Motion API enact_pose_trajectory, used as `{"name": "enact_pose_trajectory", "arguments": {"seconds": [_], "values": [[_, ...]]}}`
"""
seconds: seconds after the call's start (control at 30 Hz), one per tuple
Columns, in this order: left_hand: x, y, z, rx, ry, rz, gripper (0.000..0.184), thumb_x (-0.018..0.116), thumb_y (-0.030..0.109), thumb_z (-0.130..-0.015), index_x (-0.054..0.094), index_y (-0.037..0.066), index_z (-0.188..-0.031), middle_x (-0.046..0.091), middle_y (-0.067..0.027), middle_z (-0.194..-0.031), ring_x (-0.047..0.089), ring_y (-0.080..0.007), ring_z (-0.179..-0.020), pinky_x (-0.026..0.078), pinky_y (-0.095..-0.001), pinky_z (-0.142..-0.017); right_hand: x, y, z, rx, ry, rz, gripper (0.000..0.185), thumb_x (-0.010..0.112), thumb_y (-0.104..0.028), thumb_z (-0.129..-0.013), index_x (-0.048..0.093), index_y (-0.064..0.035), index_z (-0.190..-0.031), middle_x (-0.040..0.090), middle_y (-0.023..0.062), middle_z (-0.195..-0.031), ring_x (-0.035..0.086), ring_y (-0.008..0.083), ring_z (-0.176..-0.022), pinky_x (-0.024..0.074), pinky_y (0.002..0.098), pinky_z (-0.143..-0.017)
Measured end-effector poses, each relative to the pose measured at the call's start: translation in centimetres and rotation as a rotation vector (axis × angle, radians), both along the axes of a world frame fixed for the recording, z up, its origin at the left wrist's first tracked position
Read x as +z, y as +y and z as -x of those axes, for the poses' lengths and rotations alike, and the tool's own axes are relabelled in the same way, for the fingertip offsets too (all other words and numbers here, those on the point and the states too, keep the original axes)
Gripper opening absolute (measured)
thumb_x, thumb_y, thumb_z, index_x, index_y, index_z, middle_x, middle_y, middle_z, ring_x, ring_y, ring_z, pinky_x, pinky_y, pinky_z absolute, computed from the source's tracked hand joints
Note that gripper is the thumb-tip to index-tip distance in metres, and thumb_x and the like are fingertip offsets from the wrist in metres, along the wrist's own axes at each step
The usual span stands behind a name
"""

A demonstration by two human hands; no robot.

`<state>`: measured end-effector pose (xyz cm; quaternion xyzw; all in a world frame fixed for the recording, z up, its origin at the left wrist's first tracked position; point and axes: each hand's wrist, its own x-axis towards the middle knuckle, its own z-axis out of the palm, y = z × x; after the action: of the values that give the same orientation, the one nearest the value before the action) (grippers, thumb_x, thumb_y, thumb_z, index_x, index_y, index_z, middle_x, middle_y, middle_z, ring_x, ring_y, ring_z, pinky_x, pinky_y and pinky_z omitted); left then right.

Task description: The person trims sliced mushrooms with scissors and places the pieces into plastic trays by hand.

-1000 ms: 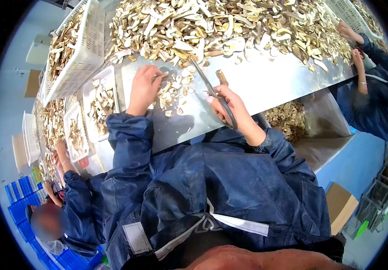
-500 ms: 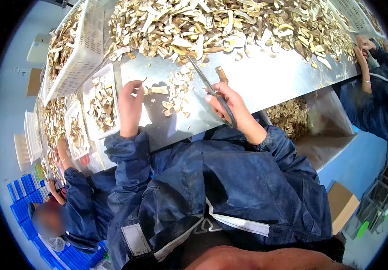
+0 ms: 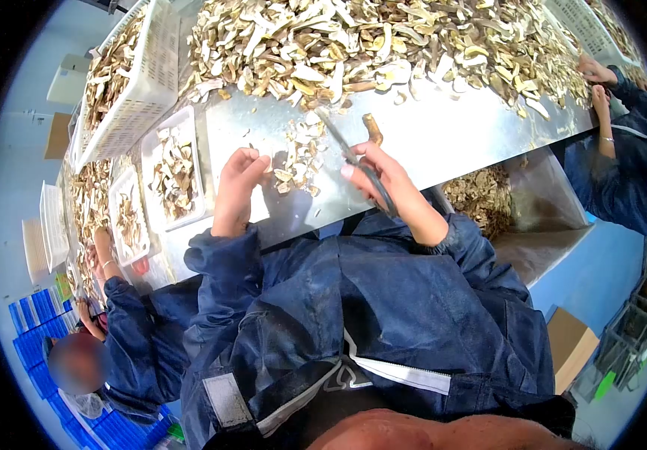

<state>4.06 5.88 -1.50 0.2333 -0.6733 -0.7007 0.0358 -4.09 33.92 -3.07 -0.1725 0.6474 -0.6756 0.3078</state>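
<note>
Dark long-bladed scissors are in my right hand, its fingers closed round their handles and the tips angled toward the mushroom pile. My left hand has its fingers pinched together over the metal table; what they hold, if anything, is too small to make out. Small pale mushroom pieces lie scattered between my two hands. A brown stem piece rests just beyond my right hand. Across the back spreads a large heap of dried mushroom slices.
At the left stand a white crate and two trays of slices. An open lined box of pieces sits below the table's edge. Co-workers' hands are at both sides.
My left hand went left, then came back right toward the small pieces, its fingers now pinched. A pale piece that lay beside it is no longer visible there. My right hand has barely moved.
</note>
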Motion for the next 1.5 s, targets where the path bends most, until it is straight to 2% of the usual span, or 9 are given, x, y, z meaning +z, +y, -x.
{"name": "enact_pose_trajectory", "arguments": {"seconds": [0.2, 0.57, 0.8, 0.87, 1.0, 1.13, 1.3, 1.4, 1.5], "values": [[1.5, 4.8, -1.0, 0.034, 0.134, -0.559, 0.008, 0.062, 0.009, -0.095, 0.059, 0.011, -0.102, 0.067, -0.0034, -0.097, 0.061, -0.0123, -0.079, 0.054, -0.0281, -0.077, 3.6, 0.1, -1.9, 0.172, 0.191, -0.202, 0.053, 0.078, -0.04, -0.087, 0.057, -0.0059, -0.122, 0.049, 0.0014, -0.077, 0.047, 0.0123, -0.072, 0.0407, 0.0275, -0.065], [1.4, 6.7, -0.6, -0.03, 0.054, -0.552, 0.007, 0.06, 0.007, -0.096, 0.054, 0.01, -0.099, 0.062, -0.0033, -0.091, 0.056, -0.0117, -0.078, 0.046, -0.026, -0.069, 2.4, 0.2, -2.2, 0.173, 0.245, -0.201, 0.039, 0.074, -0.034, -0.092, 0.059, -0.0063, -0.113, 0.051, 0.0012, -0.067, 0.046, 0.0111, -0.063, 0.038, 0.0278, -0.057], [1.1, 3.6, 2.1, -0.082, 0.092, -0.592, 0.026, 0.046, 0.017, -0.102, 0.051, 0.007, -0.125, 0.06, -0.0088, -0.098, 0.056, -0.0182, -0.073, 0.049, -0.0287, -0.068, 0.2, 0.1, -0.7, -0.078, 0.029, -0.005, 0.025, 0.067, -0.03, -0.098, 0.059, -0.0075, -0.106, 0.049, -0.0033, -0.064, 0.043, 0.0047, -0.054, 0.0333, 0.0224, -0.049], [2.8, 3.1, 4.8, 0.036, 0.063, -0.465, 0.025, 0.055, 0.018, -0.1, 0.056, 0.005, -0.121, 0.06, -0.0053, -0.092, 0.057, -0.0171, -0.073, 0.048, -0.0287, -0.066, -0.1, 0.1, -0.2, -0.144, -0.116, 0.024, 0.024, 0.066, -0.029, -0.099, 0.059, -0.0067, -0.107, 0.049, -0.0034, -0.064, 0.043, 0.0042, -0.053, 0.0336, 0.0214, -0.048], [-1.7, -2.1, 11.7, -0.076, 0.008, 0.361, 0.02, 0.073, 0.025, -0.089, 0.07, 0.005, -0.091, 0.063, -0.0029, -0.072, 0.061, -0.0152, -0.071, 0.047, -0.0291, -0.066, -0.4, 0.0, -0.2, -0.115, -0.033, -0.003, 0.026, 0.065, -0.029, -0.1, 0.06, -0.0055, -0.109, 0.051, -0.0026, -0.067, 0.044, 0.0046, -0.052, 0.0346, 0.0212, -0.048], [-1.9, 1.2, 14.1, -0.106, 0.028, 1.102, 0.023, 0.07, 0.024, -0.085, 0.07, 0.003, -0.095, 0.069, -0.0217, -0.092, 0.064, -0.0412, -0.088, 0.05, -0.0462, -0.079, -0.5, 0.4, -0.1, -0.121, -0.051, 0.018, 0.028, 0.065, -0.03, -0.099, 0.06, -0.0052, -0.112, 0.051, -0.0024, -0.068, 0.045, 0.0049, -0.053, 0.0352, 0.0215, -0.048], [-2.7, 0.4, 12.1, -0.185, 0.086, 1.168, 0.025, 0.07, 0.023, -0.083, 0.069, 0.001, -0.095, 0.066, -0.0227, -0.093, 0.063, -0.0403, -0.092, 0.049, -0.0449, -0.08, -0.5, 0.8, 0.1, -0.059, -0.1, 0.039, 0.028, 0.066, -0.026, -0.099, 0.06, -0.0046, -0.116, 0.05, -0.0027, -0.068, 0.045, 0.005, -0.055, 0.0351, 0.0213, -0.05], [-2.4, -1.1, 10.0, -0.229, 0.079, 0.985, 0.024, 0.07, 0.021, -0.085, 0.069, 0.0, -0.094, 0.066, -0.0184, -0.085, 0.065, -0.0311, -0.084, 0.05, -0.0392, -0.075, -0.9, 0.6, 0.3, -0.025, -0.1, 0.059, 0.027, 0.066, -0.025, -0.099, 0.059, -0.0044, -0.116, 0.049, -0.0032, -0.068, 0.044, 0.0049, -0.055, 0.0339, 0.0217, -0.05], [-1.1, -1.2, 8.0, -0.089, -0.073, 0.469, 0.015, 0.07, 0.015, -0.089, 0.069, 0.001, -0.093, 0.06, -0.0005, -0.071, 0.051, -0.0089, -0.059, 0.041, -0.026, -0.055, -0.8, 0.9, 0.4, -0.02, -0.108, 0.077, 0.027, 0.066, -0.024, -0.099, 0.059, -0.0041, -0.115, 0.048, -0.0037, -0.068, 0.043, 0.0047, -0.055, 0.0326, 0.0222, -0.05]]}}
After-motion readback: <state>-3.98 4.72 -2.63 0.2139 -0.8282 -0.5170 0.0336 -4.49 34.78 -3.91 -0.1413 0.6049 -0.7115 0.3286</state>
